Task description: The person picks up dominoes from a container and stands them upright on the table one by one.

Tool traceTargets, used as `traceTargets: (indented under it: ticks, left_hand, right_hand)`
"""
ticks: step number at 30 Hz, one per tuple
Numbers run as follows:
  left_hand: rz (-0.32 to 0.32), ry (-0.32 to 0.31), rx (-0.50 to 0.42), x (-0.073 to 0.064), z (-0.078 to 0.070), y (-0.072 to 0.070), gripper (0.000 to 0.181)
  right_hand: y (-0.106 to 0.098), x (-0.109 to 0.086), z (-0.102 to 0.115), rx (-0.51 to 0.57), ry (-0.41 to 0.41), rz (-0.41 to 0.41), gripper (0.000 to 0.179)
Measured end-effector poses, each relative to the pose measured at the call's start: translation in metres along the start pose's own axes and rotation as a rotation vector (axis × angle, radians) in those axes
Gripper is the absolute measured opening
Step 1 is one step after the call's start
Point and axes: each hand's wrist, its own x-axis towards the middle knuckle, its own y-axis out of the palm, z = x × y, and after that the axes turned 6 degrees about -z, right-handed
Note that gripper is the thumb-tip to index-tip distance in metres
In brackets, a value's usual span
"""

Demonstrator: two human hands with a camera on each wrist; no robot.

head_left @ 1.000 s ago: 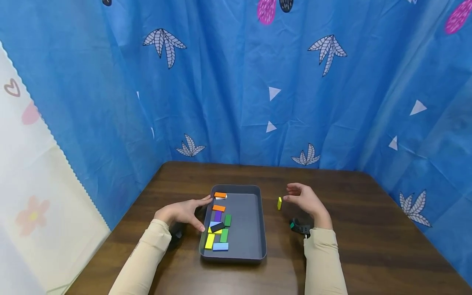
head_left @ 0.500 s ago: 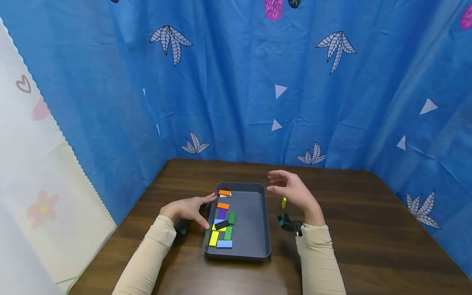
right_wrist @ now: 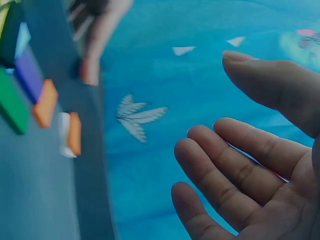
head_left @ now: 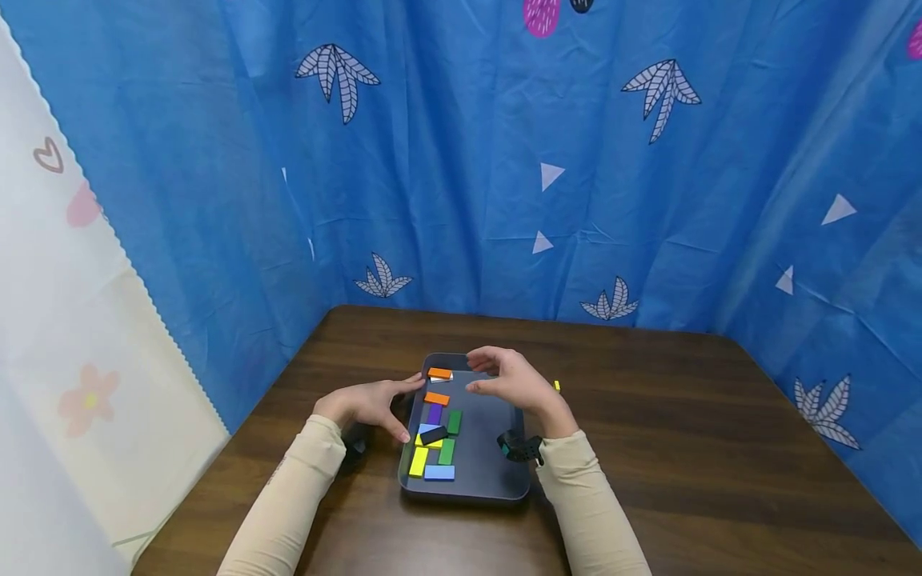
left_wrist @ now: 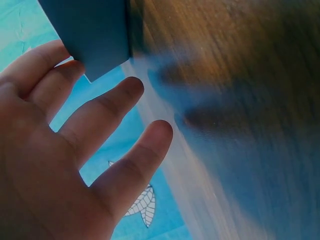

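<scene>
Brown table (head_left: 684,416) bearing tray (head_left: 479,476), yellow block (head_left: 558,386)

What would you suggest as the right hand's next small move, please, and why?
I would probably lower the right hand towards the farther orange block: the hand is open and empty above the tray, that block looks the nearest to it, and the left hand is at the tray's left edge.

Worktop (head_left: 684,440): dark brown, wood-grained, at 6 o'clock in the head view. Blue curtain (head_left: 461,160): at 12 o'clock, extending to 3, creased, leaf-printed. White cloth (head_left: 61,320): at 9 o'clock, flower-printed, scalloped edge beside the curtain.
</scene>
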Motion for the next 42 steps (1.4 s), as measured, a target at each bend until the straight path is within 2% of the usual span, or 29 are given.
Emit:
traceTargets:
  ticks: [9,16,30,35,42]
  left_hand:
    - [-0.013,0.0,0.009,-0.001,-0.003,-0.002,0.115]
    - [-0.01,0.007,0.012,-0.001,-0.003,-0.001,0.115]
    - [-0.008,0.003,-0.009,-0.002,-0.003,0.0,0.113]
    - [-0.008,-0.008,-0.029,-0.003,-0.004,-0.001,0.113]
    - [0.003,0.004,-0.006,-0.005,-0.004,-0.002,0.113]
  right_hand:
    - [0.023,0.009,-0.016,-0.017,-0.01,0.118,0.054]
    - [0.032,0.009,-0.023,-0.05,0.032,0.142,0.055]
    - [0.041,0.01,-0.033,-0.107,0.049,0.191,0.053]
    - [0.045,0.016,-0.031,-0.157,0.069,0.227,0.051]
    - [0.055,0.022,-0.033,-0.207,0.097,0.279,0.045]
